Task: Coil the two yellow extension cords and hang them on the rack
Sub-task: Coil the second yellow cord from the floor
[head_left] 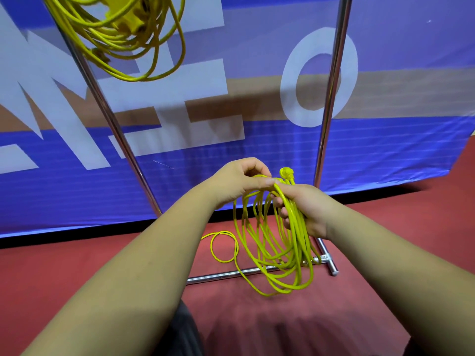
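Observation:
A coiled yellow extension cord (120, 37) hangs at the top left, by the rack's left chrome pole (108, 116). A second yellow cord (277, 250) hangs in several loops from my hands, low in the middle. My right hand (305, 209) grips the top of the bundle, and its yellow plug (286, 173) sticks up above the fingers. My left hand (241, 181) pinches a strand at the top of the same bundle. A loose tail of this cord (223, 246) curls on the red floor.
The rack's right pole (331, 98) rises beside my right hand, and its chrome base bar (231, 273) lies on the red floor (77, 265) under the loops. A blue banner with large white letters (385, 155) stands right behind the rack.

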`<state>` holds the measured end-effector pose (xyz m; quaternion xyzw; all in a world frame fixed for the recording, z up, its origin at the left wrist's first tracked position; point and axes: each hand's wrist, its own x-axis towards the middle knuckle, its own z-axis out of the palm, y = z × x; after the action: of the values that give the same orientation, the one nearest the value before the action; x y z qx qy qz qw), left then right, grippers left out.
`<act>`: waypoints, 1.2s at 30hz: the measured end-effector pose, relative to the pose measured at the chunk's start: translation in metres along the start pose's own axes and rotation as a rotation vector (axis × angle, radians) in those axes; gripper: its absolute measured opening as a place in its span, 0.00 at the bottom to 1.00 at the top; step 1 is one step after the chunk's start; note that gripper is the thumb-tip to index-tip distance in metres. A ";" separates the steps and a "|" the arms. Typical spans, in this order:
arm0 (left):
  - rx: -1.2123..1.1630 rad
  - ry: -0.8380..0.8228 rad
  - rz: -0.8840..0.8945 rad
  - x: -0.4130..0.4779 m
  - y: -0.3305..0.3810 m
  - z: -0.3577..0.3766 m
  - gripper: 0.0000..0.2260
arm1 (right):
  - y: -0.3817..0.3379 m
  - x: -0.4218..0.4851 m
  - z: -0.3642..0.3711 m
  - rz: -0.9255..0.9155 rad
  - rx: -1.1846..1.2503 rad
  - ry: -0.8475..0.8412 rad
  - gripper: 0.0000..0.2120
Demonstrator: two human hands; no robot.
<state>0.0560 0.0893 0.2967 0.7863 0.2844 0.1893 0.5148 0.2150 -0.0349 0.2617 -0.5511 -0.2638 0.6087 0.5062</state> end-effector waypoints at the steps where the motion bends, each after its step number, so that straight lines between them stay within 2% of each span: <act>1: 0.008 0.011 -0.005 0.001 -0.002 -0.001 0.10 | -0.001 0.000 0.000 -0.004 0.015 0.008 0.15; 5: 0.039 0.031 -0.029 0.006 -0.011 -0.004 0.08 | -0.003 0.001 0.000 -0.015 0.039 0.006 0.19; 10: 0.115 -0.002 -0.040 0.006 -0.011 -0.010 0.06 | -0.003 0.002 -0.003 -0.034 0.030 -0.033 0.15; 13: 0.192 -0.036 -0.039 0.006 -0.013 -0.015 0.08 | -0.002 0.003 -0.004 -0.032 0.020 -0.033 0.13; 17: 0.419 0.015 0.048 0.007 -0.013 -0.012 0.11 | -0.002 0.002 -0.003 -0.011 -0.008 -0.058 0.13; 21: 0.544 0.092 0.129 0.012 -0.017 -0.007 0.12 | -0.004 0.001 -0.003 0.034 -0.003 -0.052 0.11; 24: 0.620 0.103 0.050 0.018 -0.024 -0.005 0.19 | -0.005 0.002 -0.004 0.057 0.017 -0.076 0.11; 27: 0.627 0.046 -0.098 0.020 -0.033 -0.005 0.36 | -0.006 0.001 -0.004 0.055 0.021 -0.142 0.15; 29: 0.563 -0.042 -0.104 0.020 -0.037 -0.008 0.49 | -0.010 -0.001 -0.004 0.053 0.007 -0.201 0.15; 30: 0.513 -0.083 -0.096 0.020 -0.038 -0.009 0.51 | -0.011 -0.003 -0.003 0.055 -0.001 -0.231 0.13; 32: 0.455 -0.125 -0.065 0.019 -0.036 -0.011 0.48 | -0.015 -0.006 -0.003 0.066 0.000 -0.276 0.11; 33: 0.455 -0.128 -0.042 0.019 -0.034 -0.012 0.43 | -0.016 -0.007 -0.004 0.072 0.005 -0.288 0.10; 36: 0.474 -0.129 -0.029 0.018 -0.029 -0.010 0.16 | -0.018 -0.008 -0.006 0.087 -0.031 -0.294 0.11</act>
<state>0.0568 0.1166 0.2746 0.8913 0.2987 0.0595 0.3358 0.2257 -0.0378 0.2795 -0.4745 -0.3203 0.7001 0.4268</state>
